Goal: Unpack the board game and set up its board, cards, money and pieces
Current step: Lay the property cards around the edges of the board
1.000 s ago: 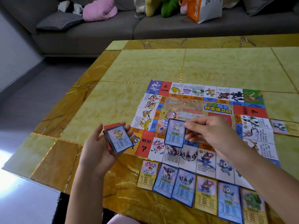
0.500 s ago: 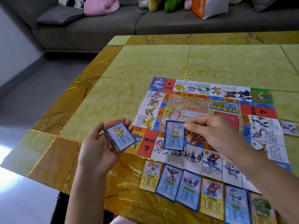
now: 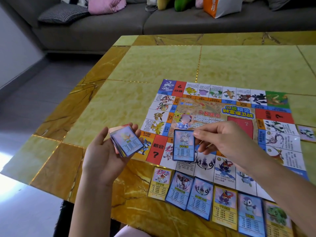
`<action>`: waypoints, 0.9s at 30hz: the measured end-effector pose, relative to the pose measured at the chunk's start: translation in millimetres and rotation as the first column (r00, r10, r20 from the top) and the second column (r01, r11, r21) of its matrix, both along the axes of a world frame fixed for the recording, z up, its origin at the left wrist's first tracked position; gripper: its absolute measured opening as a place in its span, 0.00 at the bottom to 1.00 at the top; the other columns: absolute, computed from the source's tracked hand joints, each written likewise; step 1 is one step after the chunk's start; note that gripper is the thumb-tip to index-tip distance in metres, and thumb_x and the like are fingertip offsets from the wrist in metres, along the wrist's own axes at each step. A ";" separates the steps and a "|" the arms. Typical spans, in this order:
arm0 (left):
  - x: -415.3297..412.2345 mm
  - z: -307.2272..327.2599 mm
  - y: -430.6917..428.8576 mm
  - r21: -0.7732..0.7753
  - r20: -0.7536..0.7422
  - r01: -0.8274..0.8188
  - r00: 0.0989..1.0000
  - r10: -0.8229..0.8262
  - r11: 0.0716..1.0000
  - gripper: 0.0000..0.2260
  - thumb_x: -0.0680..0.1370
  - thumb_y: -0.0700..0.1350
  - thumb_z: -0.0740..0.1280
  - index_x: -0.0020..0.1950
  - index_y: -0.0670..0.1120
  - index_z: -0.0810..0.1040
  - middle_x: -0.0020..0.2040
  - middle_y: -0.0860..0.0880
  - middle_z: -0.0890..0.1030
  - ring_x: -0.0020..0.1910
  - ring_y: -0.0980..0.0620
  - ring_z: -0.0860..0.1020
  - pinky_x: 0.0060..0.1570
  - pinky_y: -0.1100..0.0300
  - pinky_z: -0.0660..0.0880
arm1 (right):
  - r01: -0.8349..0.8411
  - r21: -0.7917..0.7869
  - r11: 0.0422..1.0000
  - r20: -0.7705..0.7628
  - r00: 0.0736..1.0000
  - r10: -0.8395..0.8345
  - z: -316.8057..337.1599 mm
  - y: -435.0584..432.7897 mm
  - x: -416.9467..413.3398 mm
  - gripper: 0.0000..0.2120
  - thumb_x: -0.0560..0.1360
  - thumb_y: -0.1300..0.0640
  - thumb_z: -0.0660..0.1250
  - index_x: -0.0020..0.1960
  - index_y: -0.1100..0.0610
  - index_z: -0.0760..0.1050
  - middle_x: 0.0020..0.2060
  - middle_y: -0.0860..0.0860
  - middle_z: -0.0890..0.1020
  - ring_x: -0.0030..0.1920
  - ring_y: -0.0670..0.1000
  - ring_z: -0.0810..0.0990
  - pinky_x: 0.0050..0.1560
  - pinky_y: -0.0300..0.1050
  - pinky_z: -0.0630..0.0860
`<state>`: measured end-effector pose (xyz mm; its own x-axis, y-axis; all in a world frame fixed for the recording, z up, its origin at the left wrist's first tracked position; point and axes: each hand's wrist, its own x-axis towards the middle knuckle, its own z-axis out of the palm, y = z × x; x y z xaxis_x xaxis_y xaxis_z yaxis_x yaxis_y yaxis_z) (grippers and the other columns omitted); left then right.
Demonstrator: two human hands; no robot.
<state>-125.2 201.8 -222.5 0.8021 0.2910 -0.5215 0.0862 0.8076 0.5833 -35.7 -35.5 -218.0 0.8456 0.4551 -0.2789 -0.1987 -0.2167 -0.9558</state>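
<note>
The colourful paper game board (image 3: 213, 106) lies flat on the yellow marble table (image 3: 153, 69). My left hand (image 3: 104, 158) grips a stack of cards (image 3: 125, 142) just left of the board's near left corner. My right hand (image 3: 227, 141) pinches one blue-framed card (image 3: 183, 146) by its top right corner, upright above the board's near edge. A row of several cards (image 3: 212, 200) lies face up along the near edge of the board. One more card (image 3: 307, 132) lies beside the board's right edge.
A grey sofa (image 3: 119, 26) stands beyond the table with a pink cushion (image 3: 106, 5), a checked cushion (image 3: 63, 14), plush toys and an orange and white bag (image 3: 220, 6). Grey floor lies to the left. The table's near edge runs just below the card row.
Both hands keep their holds and barely shift. The view has tilted slightly, so the board and card row sit a little lower and further right in the picture.
</note>
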 end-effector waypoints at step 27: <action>9.3 8.5 -41.2 -0.121 0.129 0.240 0.966 -0.225 0.963 0.29 0.53 0.41 0.78 0.54 0.41 0.83 0.47 0.39 0.81 0.36 0.43 0.81 0.37 0.52 0.80 | 0.320 0.021 0.947 0.086 0.943 -0.320 20.6 -85.2 35.2 0.07 0.76 0.64 0.66 0.40 0.58 0.80 0.28 0.50 0.83 0.27 0.45 0.80 0.30 0.34 0.77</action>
<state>-115.9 160.7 -214.0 0.8951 0.0227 -0.4453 0.2211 0.8448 0.4874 -0.4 -120.6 -197.4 0.9679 0.1583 -0.1952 -0.1721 -0.1487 -0.9738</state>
